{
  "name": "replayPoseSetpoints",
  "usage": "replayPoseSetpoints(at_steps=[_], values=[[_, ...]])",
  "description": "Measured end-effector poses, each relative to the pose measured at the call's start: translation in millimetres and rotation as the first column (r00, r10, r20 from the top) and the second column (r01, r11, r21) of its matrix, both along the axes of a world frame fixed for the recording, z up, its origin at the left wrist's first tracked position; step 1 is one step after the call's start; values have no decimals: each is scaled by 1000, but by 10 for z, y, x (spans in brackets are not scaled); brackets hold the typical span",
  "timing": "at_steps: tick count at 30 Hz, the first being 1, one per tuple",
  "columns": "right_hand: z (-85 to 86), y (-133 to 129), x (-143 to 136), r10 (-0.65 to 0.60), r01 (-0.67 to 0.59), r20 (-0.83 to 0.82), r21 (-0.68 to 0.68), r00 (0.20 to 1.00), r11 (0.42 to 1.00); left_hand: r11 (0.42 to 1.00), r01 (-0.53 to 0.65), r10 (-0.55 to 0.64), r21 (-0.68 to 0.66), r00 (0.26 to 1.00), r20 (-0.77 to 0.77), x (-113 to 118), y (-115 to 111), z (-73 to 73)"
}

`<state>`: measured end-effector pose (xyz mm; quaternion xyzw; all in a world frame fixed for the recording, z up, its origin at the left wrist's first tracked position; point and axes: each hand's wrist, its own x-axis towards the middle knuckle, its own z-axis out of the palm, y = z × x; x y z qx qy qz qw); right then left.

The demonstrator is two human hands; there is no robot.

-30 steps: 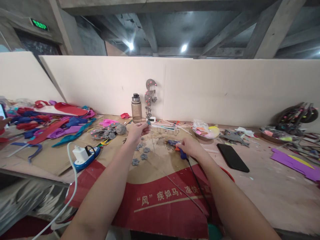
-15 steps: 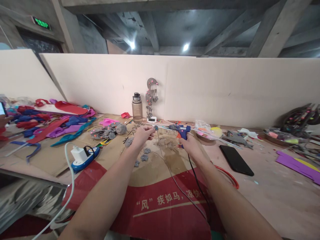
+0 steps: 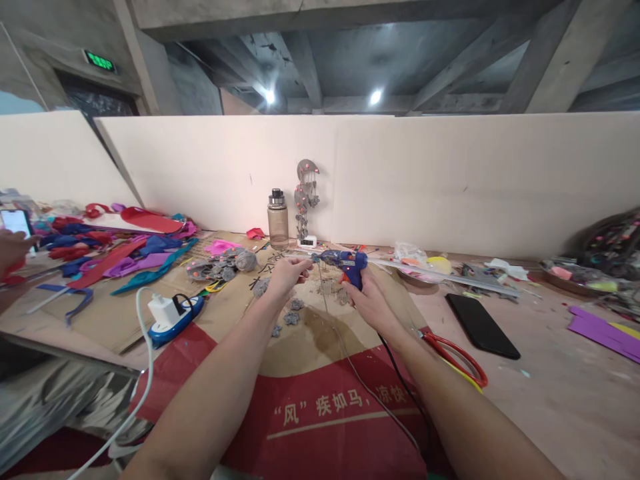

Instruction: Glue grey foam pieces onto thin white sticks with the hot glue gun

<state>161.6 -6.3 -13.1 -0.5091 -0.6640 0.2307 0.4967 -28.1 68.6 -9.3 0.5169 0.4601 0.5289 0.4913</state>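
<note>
My right hand (image 3: 369, 297) is wrapped around the grip of a blue hot glue gun (image 3: 354, 265), its nozzle pointing left. A small dark grey piece (image 3: 315, 258) is pinched in the fingertips of my left hand (image 3: 291, 275), with the nozzle at or very near it; contact cannot be made out. From there a thin grey cord (image 3: 331, 315) trails down over the cardboard (image 3: 280, 357). Several grey flower-shaped pieces (image 3: 291, 319) lie below my left hand. A ball of grey yarn (image 3: 246, 260) sits farther left, beside more grey pieces.
A bottle (image 3: 278, 220) stands before the white panel, near a hanging grey ornament (image 3: 301, 197). Red-handled scissors (image 3: 463, 357) and a black phone (image 3: 483, 325) lie right. At left are a blue power strip (image 3: 175, 323), coloured fabric (image 3: 110, 257) and another person's hand (image 3: 14, 250) with a phone.
The glue gun in my right hand has moved left, bringing its nozzle up to the grey piece. My left hand still pinches that piece. The view has shifted slightly.
</note>
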Motion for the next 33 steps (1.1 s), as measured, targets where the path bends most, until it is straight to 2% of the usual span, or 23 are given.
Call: replayPoseSetpoints(at_steps=[3,13,22,33], values=[[18,-17,2,-37,35,115,17,993,999,1000,0,0,13,1000,11,12,-11,7],[57,-39,-19,-80,67,296,52,952,996,999,-19,18,33,999,45,23,-33,18],[1,4,-10,-114,70,327,145,938,987,999,-6,4,53,999,44,46,-63,22],[40,-24,-9,-114,41,360,203,926,978,997,-8,5,75,999,39,53,-11,-18]])
